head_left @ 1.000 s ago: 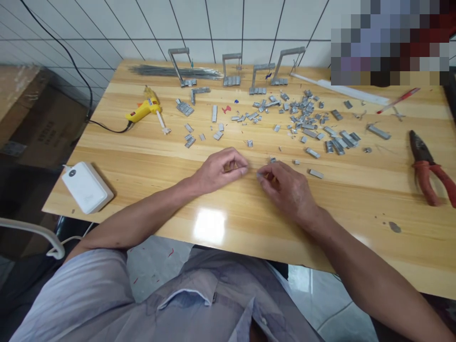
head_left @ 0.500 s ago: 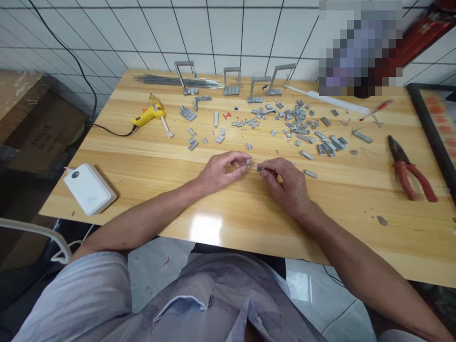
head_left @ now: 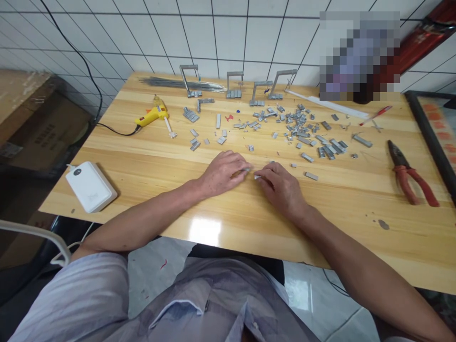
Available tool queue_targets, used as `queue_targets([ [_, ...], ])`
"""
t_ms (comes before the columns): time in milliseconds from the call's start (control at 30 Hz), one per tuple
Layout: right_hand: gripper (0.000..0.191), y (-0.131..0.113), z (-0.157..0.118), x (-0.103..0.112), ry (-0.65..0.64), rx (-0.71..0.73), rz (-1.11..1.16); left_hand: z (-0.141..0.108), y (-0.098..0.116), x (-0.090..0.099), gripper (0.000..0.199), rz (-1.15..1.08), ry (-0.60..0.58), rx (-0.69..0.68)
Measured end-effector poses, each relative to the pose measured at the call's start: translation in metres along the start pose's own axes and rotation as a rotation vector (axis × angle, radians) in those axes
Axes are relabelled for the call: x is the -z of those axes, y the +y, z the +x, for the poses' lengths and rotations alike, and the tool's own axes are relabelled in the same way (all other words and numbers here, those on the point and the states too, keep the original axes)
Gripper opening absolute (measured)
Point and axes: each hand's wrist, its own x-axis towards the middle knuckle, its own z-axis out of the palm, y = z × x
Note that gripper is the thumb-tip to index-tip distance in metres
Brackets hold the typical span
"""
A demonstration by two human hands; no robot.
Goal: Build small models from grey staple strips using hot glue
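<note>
My left hand is closed, thumb and fingertips pinching a small grey metal piece that looks like a bit of staple strip. Just to the right, my right hand pinches another small grey piece, its surface catching the light. The fingertips of both hands are close together but apart, low over the wooden table. Fingers partly cover both pieces. Loose grey metal pieces lie scattered beyond my hands, with a single strip to the right of my right hand.
Several upright grey frames stand along the tiled wall, near a bundle of thin wires. A yellow glue gun and a white power bank are at left. Red-handled pliers and a red pen lie at right.
My left fingers have folded down closer around their piece. My right hand has lowered slightly, and its piece now shows a paler face. The whole view has shifted a little.
</note>
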Motion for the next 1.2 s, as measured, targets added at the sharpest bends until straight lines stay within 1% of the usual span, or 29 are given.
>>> queue_targets([
  [100,0.021,-0.001,-0.002,-0.001,-0.06,-0.015,-0.083,-0.002,0.0,-0.002,0.02,0.038,-0.079,0.057],
  [167,0.02,-0.002,-0.002,-0.001,-0.072,-0.009,-0.109,-0.002,0.0,-0.002,0.02,0.054,-0.115,0.087],
  [267,0.018,-0.003,-0.002,0.001,-0.059,0.0,-0.121,-0.001,0.002,0.0,0.022,0.056,-0.135,0.127],
  [433,0.014,-0.002,-0.002,0.003,-0.054,0.0,-0.117,-0.001,0.001,0.001,0.016,0.077,-0.169,0.181],
  [567,0.016,0.0,-0.001,0.004,-0.074,0.014,-0.095,0.001,0.001,0.005,0.02,0.063,-0.212,0.166],
  [633,0.017,0.0,-0.001,0.005,-0.067,0.023,-0.083,0.002,0.002,0.009,0.027,0.097,-0.237,0.172],
  [667,0.018,0.0,-0.001,0.005,-0.063,0.025,-0.077,0.003,0.003,0.011,0.026,0.115,-0.253,0.178],
  [767,0.018,0.0,-0.001,0.004,-0.053,0.03,-0.06,0.004,0.005,0.016,0.01,0.117,-0.286,0.176],
  [833,0.018,0.0,-0.001,0.004,-0.05,0.03,-0.051,0.004,0.004,0.015,0.004,0.086,-0.269,0.157],
  [967,0.018,0.0,0.0,0.006,-0.067,0.024,-0.048,0.003,0.002,0.008,0.004,0.052,-0.208,0.127],
  [1067,0.018,0.001,0.0,0.007,-0.072,0.021,-0.05,0.004,0.002,0.008,0.011,0.006,-0.238,0.092],
  [1200,0.017,0.002,-0.001,0.006,-0.08,0.022,-0.062,0.006,0.007,0.016,0.009,-0.117,-0.299,0.054],
])
